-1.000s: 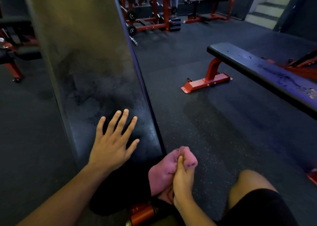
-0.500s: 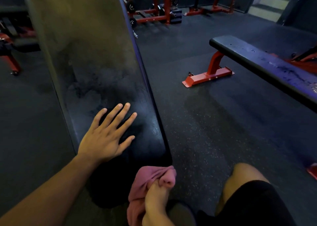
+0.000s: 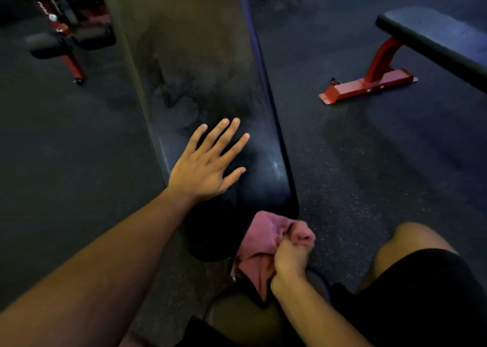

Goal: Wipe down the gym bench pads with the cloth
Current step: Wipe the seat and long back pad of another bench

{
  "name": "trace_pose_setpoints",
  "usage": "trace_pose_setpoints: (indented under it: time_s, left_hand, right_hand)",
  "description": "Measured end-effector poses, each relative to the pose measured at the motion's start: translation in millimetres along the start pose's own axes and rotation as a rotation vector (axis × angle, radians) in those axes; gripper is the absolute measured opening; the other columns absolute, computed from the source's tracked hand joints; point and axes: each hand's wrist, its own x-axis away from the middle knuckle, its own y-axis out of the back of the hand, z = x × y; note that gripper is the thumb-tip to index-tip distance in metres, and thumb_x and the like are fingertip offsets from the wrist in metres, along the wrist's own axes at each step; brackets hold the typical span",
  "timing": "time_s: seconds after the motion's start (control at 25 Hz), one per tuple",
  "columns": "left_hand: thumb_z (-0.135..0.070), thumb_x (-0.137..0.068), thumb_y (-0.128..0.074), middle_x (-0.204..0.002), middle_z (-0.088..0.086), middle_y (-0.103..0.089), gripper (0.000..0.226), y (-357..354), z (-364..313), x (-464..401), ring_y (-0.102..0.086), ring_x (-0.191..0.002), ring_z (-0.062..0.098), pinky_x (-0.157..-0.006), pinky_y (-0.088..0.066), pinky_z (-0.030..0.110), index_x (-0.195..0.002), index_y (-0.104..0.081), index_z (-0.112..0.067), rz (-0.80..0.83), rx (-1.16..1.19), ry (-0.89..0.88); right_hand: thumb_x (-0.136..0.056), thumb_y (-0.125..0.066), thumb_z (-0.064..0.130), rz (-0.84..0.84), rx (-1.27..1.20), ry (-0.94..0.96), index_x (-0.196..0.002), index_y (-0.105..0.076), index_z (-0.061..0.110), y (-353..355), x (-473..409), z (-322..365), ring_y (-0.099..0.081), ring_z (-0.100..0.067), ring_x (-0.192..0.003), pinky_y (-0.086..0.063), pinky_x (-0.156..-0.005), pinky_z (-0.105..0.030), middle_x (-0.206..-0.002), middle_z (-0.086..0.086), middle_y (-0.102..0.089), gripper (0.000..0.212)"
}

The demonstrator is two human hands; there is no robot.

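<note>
Right hand point(image 3: 290, 257) fisted around a bunched pink cloth point(image 3: 259, 244), just off the near right corner of the inclined pad point(image 3: 200, 64); left hand point(image 3: 208, 167) flat on the pad's lower end, fingers spread, gripping nothing. Pad's long axis runs up and away from the person, so the unwiped length lies ahead and slightly left of the cloth, with the right hand nearer the corner. Pad cover is dark, smooth vinyl, mottled with dull smears; cloth is soft, matte and folded. Second flat bench point(image 3: 434, 41) on a red frame stands well apart, at right
</note>
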Motion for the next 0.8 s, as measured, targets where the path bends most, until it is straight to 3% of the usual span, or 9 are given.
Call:
trace_pose_setpoints:
  time_s: [0.12, 0.2, 0.32, 0.4, 0.44, 0.48, 0.56, 0.68, 0.8]
  left_hand:
    - [-0.061, -0.108, -0.032, -0.175, 0.006, -0.012, 0.07, 0, 0, 1, -0.012, -0.162, 0.024, -0.128, -0.017, 0.051, -0.167, -0.022, -0.025, 0.002, 0.005, 0.008]
    - [-0.061, -0.108, -0.031, -0.175, 0.006, -0.013, 0.069, 0, 0, 2, -0.013, -0.161, 0.023, -0.128, -0.017, 0.051, -0.167, -0.022, -0.026, 0.007, 0.0, 0.008]
    - [-0.061, -0.108, -0.031, -0.175, 0.005, -0.013, 0.069, 2, 0, 1, -0.013, -0.161, 0.023, -0.128, -0.017, 0.051, -0.167, -0.022, -0.026, 0.009, 0.007, 0.014]
    - [-0.061, -0.108, -0.032, -0.175, 0.005, -0.014, 0.069, 3, -1, 1, -0.013, -0.161, 0.023, -0.128, -0.017, 0.051, -0.167, -0.022, -0.026, 0.01, 0.012, 0.016]
    - [-0.061, -0.108, -0.032, -0.174, 0.006, -0.015, 0.069, 3, -1, 0, -0.013, -0.161, 0.023, -0.128, -0.017, 0.051, -0.166, -0.023, -0.025, 0.005, 0.017, 0.016]
    - [-0.06, -0.108, -0.032, -0.174, 0.006, -0.015, 0.068, 3, 0, 1, -0.014, -0.161, 0.023, -0.128, -0.017, 0.051, -0.166, -0.023, -0.025, -0.003, 0.021, 0.017]
    - [-0.06, -0.108, -0.032, -0.174, 0.006, -0.016, 0.068, 1, 0, 2, -0.015, -0.161, 0.023, -0.128, -0.018, 0.051, -0.166, -0.024, -0.025, -0.015, 0.015, 0.023]
    - [-0.06, -0.108, -0.032, -0.174, 0.006, -0.016, 0.068, 2, 0, 1, -0.014, -0.161, 0.023, -0.128, -0.018, 0.051, -0.166, -0.025, -0.025, -0.015, 0.018, 0.017]
    - [-0.06, -0.109, -0.034, -0.173, 0.006, -0.019, 0.067, 3, 2, 0, -0.017, -0.161, 0.023, -0.127, -0.02, 0.051, -0.165, -0.028, -0.024, -0.022, 0.03, 0.009]
  right_hand:
    - [-0.089, -0.053, -0.01, 0.033, 0.13, -0.033, -0.114, -0.06, 0.01, -22, 33, -28, -0.07, -0.029, -0.09, -0.061, -0.081, -0.04, -0.099, -0.013, -0.067, 0.032]
    - [-0.085, -0.061, -0.008, 0.181, 0.159, -0.059, -0.115, -0.052, 0.011, -41, 67, -55, -0.068, -0.034, -0.095, -0.059, -0.084, -0.033, -0.104, -0.016, -0.061, 0.037]
    - [-0.073, -0.061, 0.018, 0.361, 0.231, -0.105, -0.121, -0.05, 0.014, -44, 90, -77, -0.066, -0.034, -0.106, -0.055, -0.099, -0.047, -0.113, -0.017, -0.062, 0.05]
    - [-0.078, -0.062, 0.016, 0.346, 0.182, -0.017, -0.109, -0.053, 0.019, -31, 79, -65, -0.065, -0.027, -0.096, -0.055, -0.095, -0.046, -0.103, -0.009, -0.063, 0.032]
    - [-0.083, -0.06, 0.008, 0.309, 0.165, 0.063, -0.095, -0.052, 0.021, -22, 71, -50, -0.059, -0.023, -0.087, -0.054, -0.085, -0.044, -0.093, -0.003, -0.058, 0.02]
    - [-0.085, -0.055, -0.001, 0.268, 0.147, 0.147, -0.082, -0.048, 0.022, -13, 55, -41, -0.051, -0.021, -0.08, -0.05, -0.074, -0.042, -0.084, 0.0, -0.051, 0.024]
    - [-0.087, -0.05, -0.009, 0.235, 0.077, 0.197, -0.07, -0.046, 0.023, 0, 34, -20, -0.046, -0.017, -0.076, -0.046, -0.067, -0.038, -0.078, 0.002, -0.045, 0.037]
    - [-0.086, -0.052, -0.005, 0.274, 0.177, 0.187, -0.072, -0.048, 0.025, -12, 46, -26, -0.049, -0.019, -0.077, -0.048, -0.074, -0.04, -0.081, 0.0, -0.049, 0.033]
    - [-0.081, -0.054, -0.007, 0.512, 0.214, 0.172, -0.085, -0.053, 0.028, -22, 90, -52, -0.052, -0.018, -0.084, -0.05, -0.085, -0.04, -0.091, -0.009, -0.052, 0.035]
